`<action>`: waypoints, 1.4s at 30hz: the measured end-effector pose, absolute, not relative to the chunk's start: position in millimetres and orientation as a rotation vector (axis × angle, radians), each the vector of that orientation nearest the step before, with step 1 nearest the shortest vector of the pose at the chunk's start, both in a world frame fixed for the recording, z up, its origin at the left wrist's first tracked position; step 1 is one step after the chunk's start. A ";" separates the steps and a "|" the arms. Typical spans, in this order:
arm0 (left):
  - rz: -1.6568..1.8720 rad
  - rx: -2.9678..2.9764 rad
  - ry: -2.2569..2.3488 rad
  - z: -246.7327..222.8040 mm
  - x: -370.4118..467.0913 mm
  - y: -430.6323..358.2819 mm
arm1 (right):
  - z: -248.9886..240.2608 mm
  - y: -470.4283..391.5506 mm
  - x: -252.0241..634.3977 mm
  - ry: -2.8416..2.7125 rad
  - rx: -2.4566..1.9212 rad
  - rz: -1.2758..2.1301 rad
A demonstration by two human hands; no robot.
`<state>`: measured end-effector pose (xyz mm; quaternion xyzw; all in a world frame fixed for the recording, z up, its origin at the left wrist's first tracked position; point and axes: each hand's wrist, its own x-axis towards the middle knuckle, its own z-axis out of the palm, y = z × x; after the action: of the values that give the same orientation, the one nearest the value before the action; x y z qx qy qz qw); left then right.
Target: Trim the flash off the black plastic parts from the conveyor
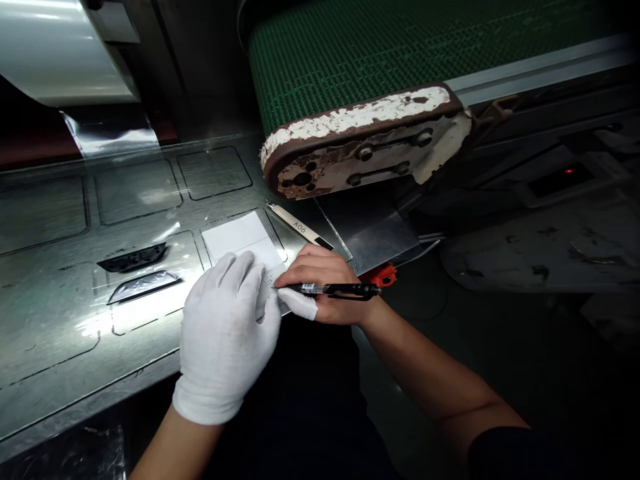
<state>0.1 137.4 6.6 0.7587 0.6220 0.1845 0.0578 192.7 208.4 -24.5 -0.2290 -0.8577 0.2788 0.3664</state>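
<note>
My right hand (325, 280) is closed around a black pen (350, 291), its tip down at a sheet of white paper (245, 237) on the metal table. A white finger cover is on the thumb of that hand. My left hand (227, 327), in a white glove, lies flat over the near part of the paper, fingers stretched out. Small marks show on the paper between the two hands. Just beyond my right hand lies a pale utility knife (300, 225) marked A06. Two black plastic parts (135, 257) rest to the left of the paper.
Above the table's right side juts a green conveyor belt (380, 53) with a chipped, bolted end bracket (360, 147). A roll of clear film (60, 50) hangs at the upper left. Black outlines mark the metal table (45, 320). An orange-red object (383, 275) sits beyond the right wrist.
</note>
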 end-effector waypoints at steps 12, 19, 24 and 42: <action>0.567 2.307 1.880 6.6 -0.4 136.7 | -20.2 208.0 190.6 -2.150 -0.579 0.721; 0.585 2.318 1.871 6.6 -0.9 135.3 | -17.4 206.7 189.2 -2.128 -0.683 0.668; 0.590 2.319 1.867 6.9 0.1 136.5 | -16.6 206.9 189.3 -2.130 -0.662 0.645; 0.574 2.308 1.880 5.7 0.4 136.7 | -20.6 206.5 189.7 -2.122 -0.631 0.705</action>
<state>0.4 136.7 5.7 0.7602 0.6192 0.1889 0.0548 189.7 206.5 -20.6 -0.2491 -0.8379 0.2786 0.3979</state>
